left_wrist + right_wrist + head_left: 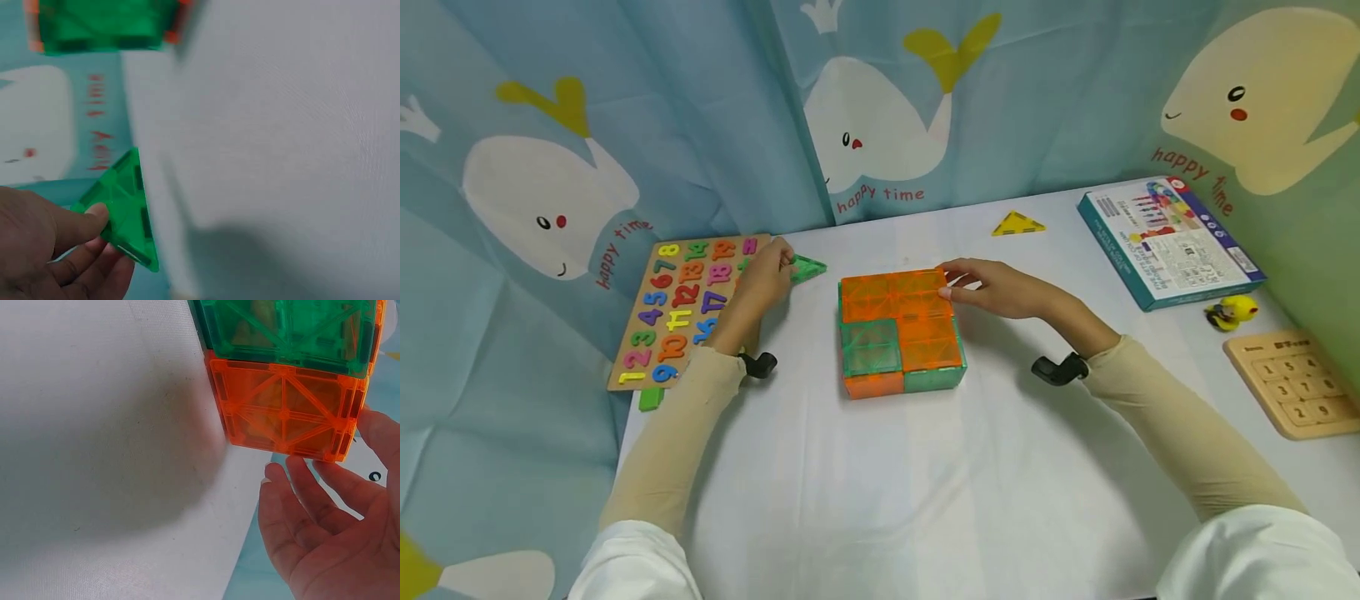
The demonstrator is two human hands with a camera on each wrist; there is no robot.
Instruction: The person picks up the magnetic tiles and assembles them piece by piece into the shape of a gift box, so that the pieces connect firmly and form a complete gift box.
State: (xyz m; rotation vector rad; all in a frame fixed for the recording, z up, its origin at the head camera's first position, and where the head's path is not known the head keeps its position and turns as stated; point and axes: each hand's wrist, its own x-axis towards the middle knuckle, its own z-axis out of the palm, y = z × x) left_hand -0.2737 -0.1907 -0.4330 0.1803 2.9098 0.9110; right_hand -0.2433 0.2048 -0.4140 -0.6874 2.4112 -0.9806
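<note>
My left hand point(762, 283) pinches a green triangular magnetic tile point(128, 197) between thumb and fingers, beside the number board. In the middle of the table sits a flat box built of orange and green magnetic tiles point(921, 292). Its top has one green square point(871, 347) at the near left; the rest is orange. At the box's far right corner, my right hand point(1003, 287) rests its fingertips, the fingers loosely extended. The right wrist view has those fingertips against the edge of an orange side tile point(281, 412), with the thumb at the adjoining edge.
A number puzzle board point(688, 304) lies on the left with a green block point(651, 399) by its near edge. A yellow triangular tile point(1017, 223) lies at the back. Along the right are a boxed set point(1172, 237), a small yellow figure point(1231, 312) and a wooden number tray point(1292, 383).
</note>
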